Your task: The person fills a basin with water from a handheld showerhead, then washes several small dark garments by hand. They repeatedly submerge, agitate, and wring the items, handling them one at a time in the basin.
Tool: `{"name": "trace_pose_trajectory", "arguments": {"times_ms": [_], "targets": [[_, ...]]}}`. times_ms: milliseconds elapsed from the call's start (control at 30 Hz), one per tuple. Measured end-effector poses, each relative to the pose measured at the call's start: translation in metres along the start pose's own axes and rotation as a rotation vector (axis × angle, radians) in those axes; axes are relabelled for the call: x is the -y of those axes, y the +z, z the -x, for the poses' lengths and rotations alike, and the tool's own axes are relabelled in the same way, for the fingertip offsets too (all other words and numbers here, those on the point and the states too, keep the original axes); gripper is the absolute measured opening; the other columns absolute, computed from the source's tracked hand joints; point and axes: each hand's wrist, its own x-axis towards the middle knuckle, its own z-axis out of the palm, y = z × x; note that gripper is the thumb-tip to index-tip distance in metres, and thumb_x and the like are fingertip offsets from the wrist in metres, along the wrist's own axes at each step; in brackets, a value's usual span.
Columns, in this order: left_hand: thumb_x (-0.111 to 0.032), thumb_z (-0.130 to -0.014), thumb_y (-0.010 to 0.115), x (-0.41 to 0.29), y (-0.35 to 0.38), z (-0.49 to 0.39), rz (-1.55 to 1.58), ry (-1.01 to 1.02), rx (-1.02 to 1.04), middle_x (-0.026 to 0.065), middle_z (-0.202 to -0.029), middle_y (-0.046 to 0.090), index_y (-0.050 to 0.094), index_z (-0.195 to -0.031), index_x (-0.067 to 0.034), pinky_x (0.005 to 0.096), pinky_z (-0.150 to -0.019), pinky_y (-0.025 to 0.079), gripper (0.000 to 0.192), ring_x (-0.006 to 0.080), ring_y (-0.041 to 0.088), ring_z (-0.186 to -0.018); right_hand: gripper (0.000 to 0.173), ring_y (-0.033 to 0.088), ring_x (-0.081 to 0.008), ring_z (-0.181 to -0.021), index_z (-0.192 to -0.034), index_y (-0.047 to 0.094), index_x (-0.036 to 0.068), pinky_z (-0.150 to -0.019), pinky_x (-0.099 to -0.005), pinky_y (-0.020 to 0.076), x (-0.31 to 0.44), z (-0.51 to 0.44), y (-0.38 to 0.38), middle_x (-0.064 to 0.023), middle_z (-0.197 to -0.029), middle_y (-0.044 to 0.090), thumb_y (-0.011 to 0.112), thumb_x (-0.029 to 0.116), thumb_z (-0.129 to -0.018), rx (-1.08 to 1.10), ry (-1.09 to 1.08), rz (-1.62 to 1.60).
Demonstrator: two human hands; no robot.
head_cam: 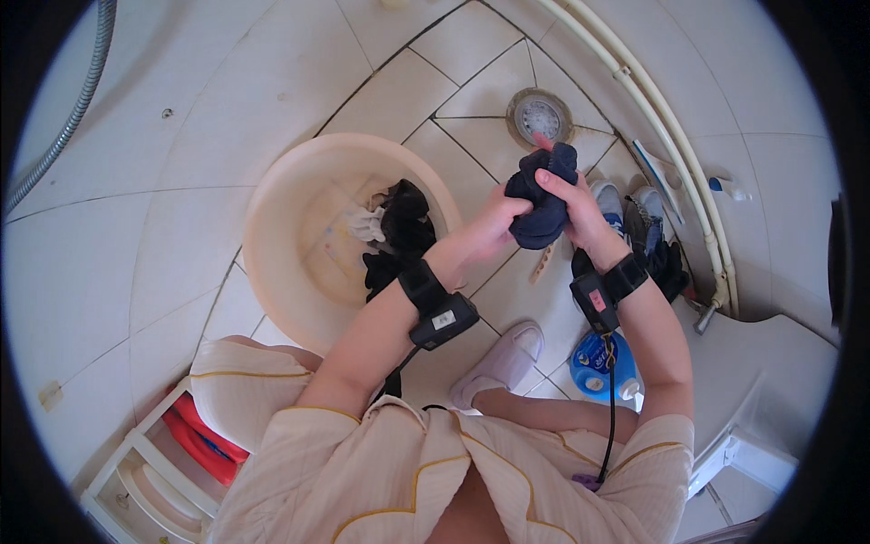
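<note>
Both of my hands grip a bunched dark navy cloth [540, 204], which looks like a sock or small garment. My left hand [501, 216] holds it from the left, fingers partly hidden by the fabric. On the other side my right hand [578, 200] clasps it, thumb across its front. The cloth hangs in the air above the tiled floor, just below the round floor drain [540, 117] in the picture. To the left stands a large cream plastic basin [279, 238]. Black garments [406, 221] and a small white cloth [367, 224] lie in its right half.
Sneakers [607, 204] and dark cloth rest by the right wall under cream pipes [669, 136]. A blue detergent bottle [598, 367] stands near my slippered foot [503, 364]. A metal shower hose [85, 102] hangs at upper left, and a white rack [146, 442] stands lower left.
</note>
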Motion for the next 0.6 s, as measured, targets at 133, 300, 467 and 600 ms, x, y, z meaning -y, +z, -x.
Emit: {"name": "trace_pose_trajectory", "arguments": {"times_ms": [133, 300, 467, 600], "targets": [[-0.009, -0.074, 0.050, -0.003, -0.005, -0.003, -0.133, -0.082, -0.033, 0.0057, -0.099, 0.055, 0.047, -0.112, -0.005, 0.0361, -0.076, 0.049, 0.038, 0.0181, 0.058, -0.090, 0.043, 0.057, -0.0134, -0.090, -0.110, 0.055, 0.003, -0.081, -0.0274, 0.0456, -0.007, -0.006, -0.003, -0.0065, -0.102, 0.060, 0.074, 0.015, -0.074, -0.007, 0.098, 0.160], [-0.049, -0.077, 0.051, 0.002, 0.006, -0.003, -0.193, -0.188, -0.360, 0.0128, -0.112, 0.050, 0.040, -0.123, -0.009, 0.0521, -0.084, 0.043, 0.062, 0.0284, 0.052, -0.102, 0.041, 0.057, -0.0186, -0.087, -0.097, 0.053, 0.002, -0.079, -0.0303, 0.0455, -0.028, -0.008, -0.003, -0.0095, -0.097, 0.057, 0.078, 0.018, -0.068, -0.254, -0.289, 0.654], [-0.070, -0.078, 0.043, 0.000, 0.001, -0.007, 0.280, -0.384, -0.139, 0.0120, -0.120, 0.051, 0.045, -0.123, -0.012, 0.0521, -0.091, 0.040, 0.073, 0.0314, 0.051, -0.108, 0.049, 0.055, -0.0247, -0.082, -0.094, 0.051, 0.002, -0.075, -0.0332, 0.0455, -0.042, -0.002, 0.009, -0.0108, -0.089, 0.052, 0.081, 0.025, -0.064, -0.318, -0.487, 0.785], [-0.044, -0.089, 0.049, 0.009, -0.006, -0.018, 0.358, -0.069, -0.251, 0.0065, -0.109, 0.058, 0.054, -0.113, -0.010, 0.0390, -0.091, 0.044, 0.042, 0.0209, 0.056, -0.101, 0.043, 0.056, -0.0152, -0.073, -0.089, 0.054, 0.001, -0.068, -0.0279, 0.0467, -0.051, -0.003, 0.017, -0.0061, -0.080, 0.059, 0.079, 0.031, -0.070, -0.384, -0.323, 0.504]]}}
